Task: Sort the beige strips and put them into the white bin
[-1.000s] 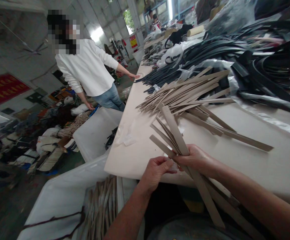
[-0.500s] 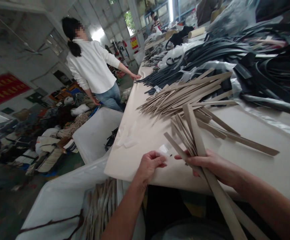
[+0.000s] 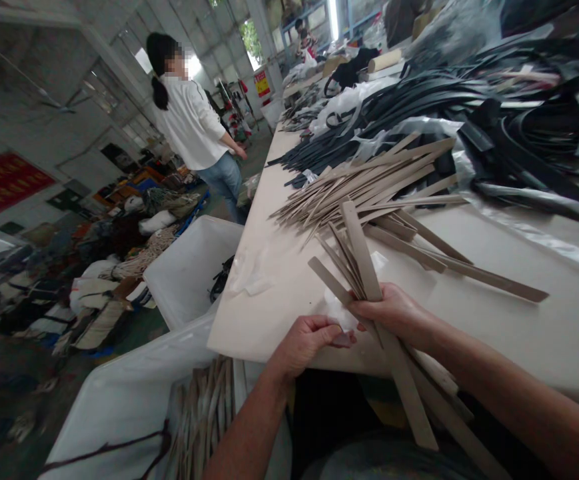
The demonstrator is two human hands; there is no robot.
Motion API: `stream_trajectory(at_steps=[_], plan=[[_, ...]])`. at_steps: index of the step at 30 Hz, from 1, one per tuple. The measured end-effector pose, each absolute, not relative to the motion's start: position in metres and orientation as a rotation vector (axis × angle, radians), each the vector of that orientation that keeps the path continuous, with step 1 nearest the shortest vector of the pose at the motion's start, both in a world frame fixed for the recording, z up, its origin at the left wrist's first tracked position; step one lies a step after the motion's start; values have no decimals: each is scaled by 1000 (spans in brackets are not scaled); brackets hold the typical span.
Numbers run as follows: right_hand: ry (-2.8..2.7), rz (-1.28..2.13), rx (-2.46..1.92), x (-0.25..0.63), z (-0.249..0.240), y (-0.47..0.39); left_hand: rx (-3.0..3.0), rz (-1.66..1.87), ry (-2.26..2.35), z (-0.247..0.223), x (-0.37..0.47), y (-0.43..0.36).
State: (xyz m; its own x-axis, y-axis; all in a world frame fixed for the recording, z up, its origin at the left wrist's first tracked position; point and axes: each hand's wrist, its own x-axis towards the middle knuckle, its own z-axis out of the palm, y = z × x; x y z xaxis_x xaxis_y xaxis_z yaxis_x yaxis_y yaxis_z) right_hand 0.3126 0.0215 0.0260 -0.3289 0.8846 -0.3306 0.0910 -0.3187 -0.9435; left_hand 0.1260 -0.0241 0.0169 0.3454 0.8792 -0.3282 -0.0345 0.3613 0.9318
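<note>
left hand pinches film; right hand grips at least five strips; beyond both, one tan pile on the table; left of them, two bins.

The right hand grips tan strips while the left hand pinches clear plastic.

from the head, forward and down

the head view looks along the table from above its near edge. the left hand and right hand sit close below; a white bin is near at lower left, a co-worker farther off, a slanting red banner beyond.
</note>
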Motion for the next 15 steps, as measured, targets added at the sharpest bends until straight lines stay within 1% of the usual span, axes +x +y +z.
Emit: stream_trajectory(at_steps=[4,6,10,15], plan=[[-1262,1594,-1434,327,23,35,870,766,965,12,117,-22],[-1266,1528,-1483,337,23,44,821,836,981,13,111,-17],[-1370,1314,-1611,366,31,53,690,1164,1051,25,97,0],[-1455,851,-1769,392,55,36,463,1480,1040,36,97,14]])
